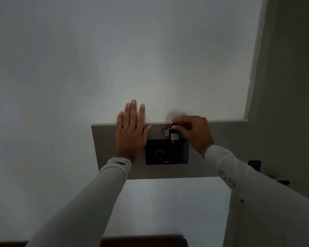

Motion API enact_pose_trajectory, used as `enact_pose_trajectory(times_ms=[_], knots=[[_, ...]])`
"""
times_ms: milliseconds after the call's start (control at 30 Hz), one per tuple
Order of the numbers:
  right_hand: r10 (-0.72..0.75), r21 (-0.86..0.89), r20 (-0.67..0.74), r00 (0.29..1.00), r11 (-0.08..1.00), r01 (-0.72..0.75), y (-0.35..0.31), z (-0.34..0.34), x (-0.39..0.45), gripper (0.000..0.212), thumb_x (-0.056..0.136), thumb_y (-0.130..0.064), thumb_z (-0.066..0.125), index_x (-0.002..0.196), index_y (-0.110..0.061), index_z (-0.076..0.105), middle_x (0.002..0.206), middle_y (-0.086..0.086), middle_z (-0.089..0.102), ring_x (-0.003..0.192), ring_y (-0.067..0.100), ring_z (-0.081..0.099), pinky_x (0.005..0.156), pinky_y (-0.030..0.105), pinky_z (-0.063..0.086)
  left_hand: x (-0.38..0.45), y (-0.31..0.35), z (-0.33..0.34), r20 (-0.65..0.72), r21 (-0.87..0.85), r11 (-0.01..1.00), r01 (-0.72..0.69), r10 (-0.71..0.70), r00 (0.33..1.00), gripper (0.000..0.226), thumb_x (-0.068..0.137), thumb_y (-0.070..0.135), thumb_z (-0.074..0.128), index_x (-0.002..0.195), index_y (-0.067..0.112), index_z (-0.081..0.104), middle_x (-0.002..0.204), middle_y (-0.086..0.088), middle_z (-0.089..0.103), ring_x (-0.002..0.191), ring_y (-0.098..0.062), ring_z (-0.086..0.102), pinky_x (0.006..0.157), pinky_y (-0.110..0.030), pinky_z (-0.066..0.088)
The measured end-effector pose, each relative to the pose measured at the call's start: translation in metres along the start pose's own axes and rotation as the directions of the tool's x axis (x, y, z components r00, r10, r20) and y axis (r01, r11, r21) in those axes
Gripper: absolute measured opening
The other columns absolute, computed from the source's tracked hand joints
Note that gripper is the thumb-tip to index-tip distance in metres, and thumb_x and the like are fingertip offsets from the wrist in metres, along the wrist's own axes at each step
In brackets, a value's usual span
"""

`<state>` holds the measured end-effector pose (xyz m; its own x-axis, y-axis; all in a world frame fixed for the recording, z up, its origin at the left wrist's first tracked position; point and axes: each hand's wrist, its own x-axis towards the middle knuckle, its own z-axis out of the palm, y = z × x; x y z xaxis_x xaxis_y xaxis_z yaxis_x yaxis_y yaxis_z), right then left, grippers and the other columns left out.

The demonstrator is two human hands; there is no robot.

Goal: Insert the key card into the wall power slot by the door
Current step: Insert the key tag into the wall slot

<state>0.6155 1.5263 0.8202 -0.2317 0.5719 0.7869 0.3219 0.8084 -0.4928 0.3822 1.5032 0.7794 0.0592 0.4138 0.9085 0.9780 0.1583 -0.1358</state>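
Observation:
A black wall panel (157, 154) with a round dial on its left half sits on a grey backing board (212, 157). The power slot is on the panel's right half. A narrow black key card (175, 139) with a pale square label stands upright over the slot, its lower end against the panel. A key ring with a small pale tag hangs from its top. My right hand (193, 132) pinches the card's top end. My left hand (130, 132) lies flat on the wall just left of the panel, fingers spread, holding nothing.
The room is dim. The wall is white around the grey board. A door frame edge (253, 68) runs down the right side, with a small dark fitting (255, 165) on it. A dark wooden edge (143, 240) shows at the bottom.

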Motion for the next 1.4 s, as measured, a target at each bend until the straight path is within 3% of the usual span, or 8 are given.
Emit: enact_pose_trajectory(times_ms=[133,233,433,600,733,967,1167,1400], knots=[[-0.162,-0.196,0.028,0.986,0.967,0.164,0.003,0.004,-0.008,0.023,0.083,-0.008,0.075,0.105,0.000,0.075,0.106,0.017,0.072,0.100,0.031,0.068,0.093,0.042,0.056,0.000,0.000,0.000,0.009,0.001,1.000,-0.006,0.006,1.000,0.067,0.112,0.049,0.024,0.167,0.011,0.016,0.174,-0.022,0.017,0.162,-0.036,0.016,0.129,-0.056,0.028],[-0.264,-0.354,0.060,0.963,0.896,0.268,0.011,0.006,-0.017,0.020,0.084,-0.007,0.074,0.101,0.002,0.076,0.109,0.018,0.068,0.100,0.036,0.063,0.087,0.044,0.057,-0.001,0.000,0.002,0.003,0.001,1.000,-0.004,0.004,1.000,0.066,0.112,0.048,0.027,0.167,0.011,0.016,0.174,-0.021,0.017,0.162,-0.036,0.016,0.128,-0.056,0.029],[-0.371,-0.511,0.107,0.923,0.775,0.371,0.023,0.005,-0.031,0.035,0.090,-0.021,0.067,0.119,-0.001,0.068,0.123,0.017,0.066,0.108,0.037,0.061,0.088,0.049,0.055,0.000,0.000,0.002,0.004,0.004,1.000,-0.007,0.007,1.000,0.066,0.112,0.049,0.024,0.167,0.011,0.016,0.174,-0.021,0.017,0.162,-0.037,0.016,0.128,-0.056,0.029],[-0.339,-0.627,0.169,0.925,0.688,0.366,0.025,0.007,-0.042,0.071,0.088,-0.063,0.054,0.134,-0.010,0.058,0.151,0.016,0.047,0.139,0.035,0.044,0.114,0.053,0.036,-0.001,0.000,0.002,0.009,0.009,1.000,-0.004,0.004,1.000,0.067,0.112,0.049,0.025,0.167,0.012,0.016,0.174,-0.020,0.017,0.162,-0.036,0.016,0.128,-0.056,0.029],[-0.282,-0.655,0.213,0.935,0.669,0.351,0.027,0.014,-0.050,0.096,0.080,-0.082,0.044,0.146,-0.012,0.043,0.163,0.016,0.026,0.152,0.031,0.022,0.120,0.058,0.024,0.000,0.000,0.002,0.012,-0.004,1.000,-0.007,0.007,1.000,0.067,0.112,0.050,0.027,0.166,0.011,0.019,0.174,-0.021,0.019,0.162,-0.037,0.018,0.128,-0.057,0.030],[-0.157,-0.693,0.209,0.965,0.673,0.260,0.028,0.026,-0.060,0.111,0.075,-0.089,0.040,0.151,-0.009,0.034,0.165,0.018,0.015,0.155,0.030,0.008,0.122,0.058,0.020,-0.001,0.000,0.000,0.042,-0.014,1.000,-0.005,0.005,0.999,0.067,0.113,0.050,0.022,0.167,0.011,0.014,0.175,-0.021,0.014,0.162,-0.036,0.013,0.129,-0.057,0.028],[-0.149,-0.686,0.181,0.972,0.689,0.234,0.030,0.029,-0.065,0.112,0.075,-0.090,0.037,0.154,-0.012,0.025,0.168,0.012,0.004,0.156,0.027,0.000,0.125,0.055,0.019,0.000,-0.001,0.001,0.065,-0.036,0.999,-0.005,0.007,0.998,0.067,0.112,0.051,0.013,0.167,0.012,0.011,0.176,-0.020,0.011,0.163,-0.036,0.009,0.130,-0.057,0.025],[-0.140,-0.692,0.194,0.971,0.682,0.237,0.030,0.027,-0.064,0.113,0.075,-0.090,0.035,0.155,-0.011,0.023,0.168,0.014,0.003,0.156,0.028,-0.001,0.125,0.056,0.019,0.001,-0.001,0.001,0.078,-0.036,0.999,-0.007,0.010,0.997,0.070,0.111,0.053,0.006,0.167,0.012,0.009,0.176,-0.022,0.009,0.163,-0.037,0.008,0.131,-0.057,0.023]])
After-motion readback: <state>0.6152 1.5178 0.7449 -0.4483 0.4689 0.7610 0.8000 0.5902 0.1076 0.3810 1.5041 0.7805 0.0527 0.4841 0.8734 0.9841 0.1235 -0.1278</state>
